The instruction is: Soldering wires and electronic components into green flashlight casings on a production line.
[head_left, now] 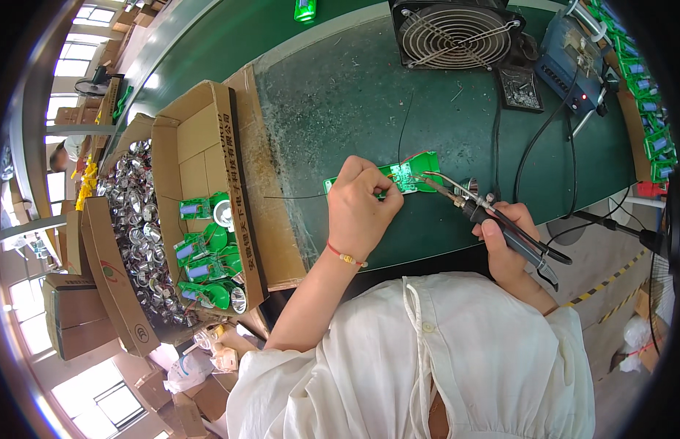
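Observation:
A green circuit board (pixel 403 174) with thin wires lies in a green plastic housing (pixel 427 161) on the dark green mat. My left hand (pixel 360 205) is closed in a pinch over the left part of this assembly; the fingers hide what is between them. My right hand (pixel 506 256) grips a soldering iron (pixel 517 246) with a thin curved metal tube alongside. Its tip points left and reaches the right part of the board; contact cannot be made out. Partly behind the iron sits a small silver reflector cup (pixel 469 184).
On the left, a cardboard box (pixel 197 135) holds several green assemblies, beside a heap of silver reflectors (pixel 138 219). A metal-grilled fan (pixel 457 36), small dark tray (pixel 520 89) and blue soldering station (pixel 570 62) stand at the back. More assemblies (pixel 651 110) line the right edge; black cables cross the mat.

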Demonstrator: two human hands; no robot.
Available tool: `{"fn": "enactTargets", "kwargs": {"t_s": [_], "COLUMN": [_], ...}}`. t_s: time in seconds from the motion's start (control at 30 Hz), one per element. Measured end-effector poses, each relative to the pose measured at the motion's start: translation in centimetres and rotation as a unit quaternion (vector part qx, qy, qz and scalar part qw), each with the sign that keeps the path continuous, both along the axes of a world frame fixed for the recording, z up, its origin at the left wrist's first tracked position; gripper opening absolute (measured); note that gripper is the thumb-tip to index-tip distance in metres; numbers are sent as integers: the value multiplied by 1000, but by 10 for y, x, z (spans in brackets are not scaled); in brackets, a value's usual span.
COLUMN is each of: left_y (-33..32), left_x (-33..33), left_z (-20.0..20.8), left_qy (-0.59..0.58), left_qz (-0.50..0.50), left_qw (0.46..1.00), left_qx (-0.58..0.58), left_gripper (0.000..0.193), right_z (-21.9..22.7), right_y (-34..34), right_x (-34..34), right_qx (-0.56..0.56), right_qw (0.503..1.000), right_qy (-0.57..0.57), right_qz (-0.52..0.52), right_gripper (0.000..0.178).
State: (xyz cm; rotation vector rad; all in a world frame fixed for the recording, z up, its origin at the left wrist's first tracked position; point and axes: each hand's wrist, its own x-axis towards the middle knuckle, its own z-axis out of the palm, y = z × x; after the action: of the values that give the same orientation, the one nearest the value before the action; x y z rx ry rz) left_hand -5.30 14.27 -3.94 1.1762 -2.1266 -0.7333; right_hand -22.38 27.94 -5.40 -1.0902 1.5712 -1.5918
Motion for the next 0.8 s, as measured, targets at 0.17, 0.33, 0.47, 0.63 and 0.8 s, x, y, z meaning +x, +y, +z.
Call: {"fn": "enactTargets", "kwargs": {"t_s": [0.17, 0.33, 0.47, 0.63, 0.8], "left_y": [2, 26, 16, 3, -2], "left_x": [2, 61, 78, 41, 21], "left_z": [5, 16, 15, 25, 12], "left_qy": [-1, 74, 170, -4, -6], "left_qz": [-6, 147, 285, -32, -62], "left_qw": [1000, 982, 911, 990, 992], "left_qx": [-12, 96, 247, -137, -107], "left_gripper": [8, 9, 9, 17, 15], "right_z": [2, 2, 2, 3, 0], "right_y": [2, 5, 3, -2, -1], "right_x": [-1, -10, -10, -9, -9], "right_qx": [5, -12, 2, -17, -15], "right_qw": [999, 999, 999, 998, 997], "right_qy": [-50, -39, -45, -30, -25], "right_qz": [-5, 6, 19, 48, 74], "right_gripper": [15, 15, 15, 16, 17]}}
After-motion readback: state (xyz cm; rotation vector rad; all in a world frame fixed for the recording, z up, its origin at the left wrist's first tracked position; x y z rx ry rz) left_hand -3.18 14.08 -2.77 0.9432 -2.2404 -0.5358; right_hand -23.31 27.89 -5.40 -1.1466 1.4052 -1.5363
